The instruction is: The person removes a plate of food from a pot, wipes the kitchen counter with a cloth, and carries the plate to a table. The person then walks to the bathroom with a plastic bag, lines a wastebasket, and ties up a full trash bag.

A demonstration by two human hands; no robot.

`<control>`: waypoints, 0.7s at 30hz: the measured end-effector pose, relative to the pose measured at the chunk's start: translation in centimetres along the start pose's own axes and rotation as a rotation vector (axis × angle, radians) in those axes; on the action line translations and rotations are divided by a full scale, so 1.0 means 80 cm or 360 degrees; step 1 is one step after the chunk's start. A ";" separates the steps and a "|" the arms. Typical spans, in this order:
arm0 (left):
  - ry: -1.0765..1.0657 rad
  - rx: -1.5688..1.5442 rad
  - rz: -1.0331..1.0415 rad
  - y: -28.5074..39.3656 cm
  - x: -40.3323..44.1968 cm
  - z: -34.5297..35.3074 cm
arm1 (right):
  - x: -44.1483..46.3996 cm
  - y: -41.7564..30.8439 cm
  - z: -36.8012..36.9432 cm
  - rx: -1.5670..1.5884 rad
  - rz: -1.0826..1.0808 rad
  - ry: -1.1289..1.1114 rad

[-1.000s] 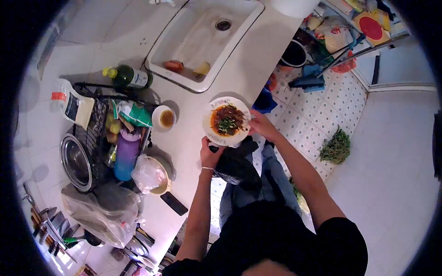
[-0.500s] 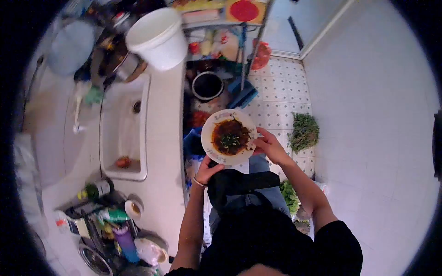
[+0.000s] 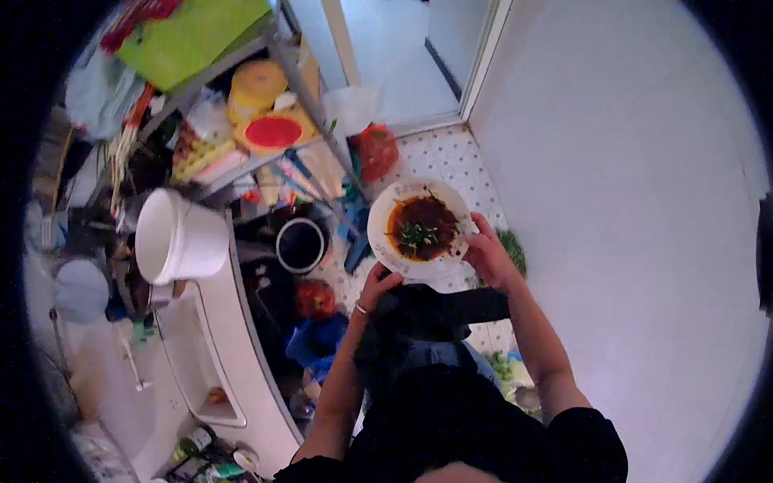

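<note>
A white plate with a patterned rim [image 3: 392, 256] is held level in front of my body, above the floor. It carries a dark reddish-brown dish in sauce [image 3: 435, 221], with chopped green pieces on top. My left hand [image 3: 378, 287] grips the plate's lower left edge, its thumb near the rim. On the right edge my right hand [image 3: 486, 253] is closed round the rim, thumb on top. The fingers under the plate are hidden. Dark cloth lies just below the plate, at my waist.
Left are the counter [image 3: 241, 338], a sink [image 3: 189, 346] and a white bucket [image 3: 181, 237]. Beyond stands a loaded metal shelf [image 3: 310, 105], with a dark-filled bucket [image 3: 300, 245] and red bag [image 3: 375, 151] on the floor. Greens [image 3: 511, 251] lie by the right wall [image 3: 628, 201], near a doorway [image 3: 394, 64].
My body and view have turned away from the counter toward the doorway. The plate has moved off the counter's edge and stays in both hands. The sink has shifted to the lower left.
</note>
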State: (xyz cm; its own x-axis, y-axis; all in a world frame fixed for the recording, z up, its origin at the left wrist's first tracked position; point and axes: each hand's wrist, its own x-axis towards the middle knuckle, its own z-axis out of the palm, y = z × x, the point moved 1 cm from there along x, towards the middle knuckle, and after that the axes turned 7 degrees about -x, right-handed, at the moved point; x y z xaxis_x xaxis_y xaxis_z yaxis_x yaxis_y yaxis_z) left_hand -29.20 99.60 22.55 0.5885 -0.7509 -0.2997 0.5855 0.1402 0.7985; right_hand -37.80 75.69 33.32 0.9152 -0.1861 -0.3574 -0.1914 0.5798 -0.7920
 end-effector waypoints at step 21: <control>0.0028 0.0005 0.0031 0.487 0.976 -0.052 | 0.933 -0.515 -0.178 0.0357 0.0063 -0.0222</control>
State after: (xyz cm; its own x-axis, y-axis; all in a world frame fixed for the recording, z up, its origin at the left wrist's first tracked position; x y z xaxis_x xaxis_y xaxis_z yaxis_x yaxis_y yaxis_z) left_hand 41.87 49.11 28.08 0.6095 -0.7365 -0.2935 0.5722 0.1524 0.8059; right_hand 33.33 26.61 32.21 0.9516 -0.0579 -0.3020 -0.1587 0.7486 -0.6437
